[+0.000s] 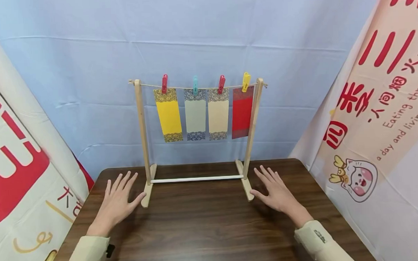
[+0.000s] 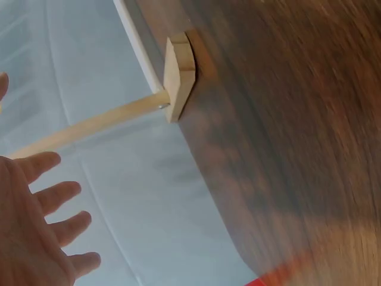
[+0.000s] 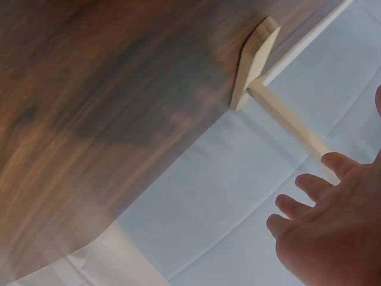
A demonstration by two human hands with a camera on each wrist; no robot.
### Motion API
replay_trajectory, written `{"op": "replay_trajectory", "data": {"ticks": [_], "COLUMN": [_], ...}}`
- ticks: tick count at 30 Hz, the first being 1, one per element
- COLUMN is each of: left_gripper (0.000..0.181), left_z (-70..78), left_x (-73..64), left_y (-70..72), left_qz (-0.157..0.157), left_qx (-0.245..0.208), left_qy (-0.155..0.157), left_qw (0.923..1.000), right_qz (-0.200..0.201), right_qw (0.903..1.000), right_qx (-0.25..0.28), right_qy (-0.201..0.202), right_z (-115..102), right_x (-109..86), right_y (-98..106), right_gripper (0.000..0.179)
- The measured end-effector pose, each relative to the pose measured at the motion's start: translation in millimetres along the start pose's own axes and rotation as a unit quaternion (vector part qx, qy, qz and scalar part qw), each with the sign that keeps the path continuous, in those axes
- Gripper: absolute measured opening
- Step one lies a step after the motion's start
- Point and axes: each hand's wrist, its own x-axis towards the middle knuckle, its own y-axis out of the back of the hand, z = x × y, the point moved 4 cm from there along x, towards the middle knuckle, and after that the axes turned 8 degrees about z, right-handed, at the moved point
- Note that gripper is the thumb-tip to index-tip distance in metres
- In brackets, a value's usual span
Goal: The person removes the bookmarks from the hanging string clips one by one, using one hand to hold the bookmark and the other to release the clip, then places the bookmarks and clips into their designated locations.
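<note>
A wooden stand (image 1: 142, 125) with a white crossbar (image 1: 197, 179) is on the table, a cord strung between its posts. Clothespins hold paper cards on the cord: a red clothespin (image 1: 164, 84) on a yellow card (image 1: 168, 116), a teal one (image 1: 195, 85) on a grey-green card (image 1: 195, 116), another red one (image 1: 221, 84) on a cream card (image 1: 218, 116), and a yellow one (image 1: 246, 82) on a red card (image 1: 242, 112). My left hand (image 1: 118, 200), fingers spread, is beside the stand's left foot (image 1: 147, 196). The right hand (image 1: 276, 191) spreads likewise beside the right foot (image 1: 246, 188). Neither holds anything.
The dark wood-grain table (image 1: 198, 230) carries the stand near its far edge. Behind it hangs a pale blue cloth (image 1: 198, 27). Printed white and red fabric (image 1: 20, 183) flanks the left side, and a printed banner (image 1: 384, 101) the right.
</note>
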Motion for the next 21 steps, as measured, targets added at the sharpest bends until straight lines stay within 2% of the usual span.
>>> {"op": "replay_trajectory", "data": {"ticks": [8, 21], "left_gripper": [0.085, 0.088], "left_z": [12.6, 23.4], "left_x": [3.0, 7.7], "left_y": [2.4, 0.6], "left_qz": [0.019, 0.009], "left_qx": [-0.014, -0.043], "left_qy": [-0.018, -0.010], "left_qw": [0.9996, 0.9990], "right_qz": [0.010, 0.004], "right_qw": [0.9997, 0.9979], "right_qx": [0.013, 0.047], "right_qy": [0.019, 0.044], "right_z": [-18, -47], "right_x": [7.9, 19.5], "right_y": [-2, -8], "right_gripper": [0.086, 0.088]}}
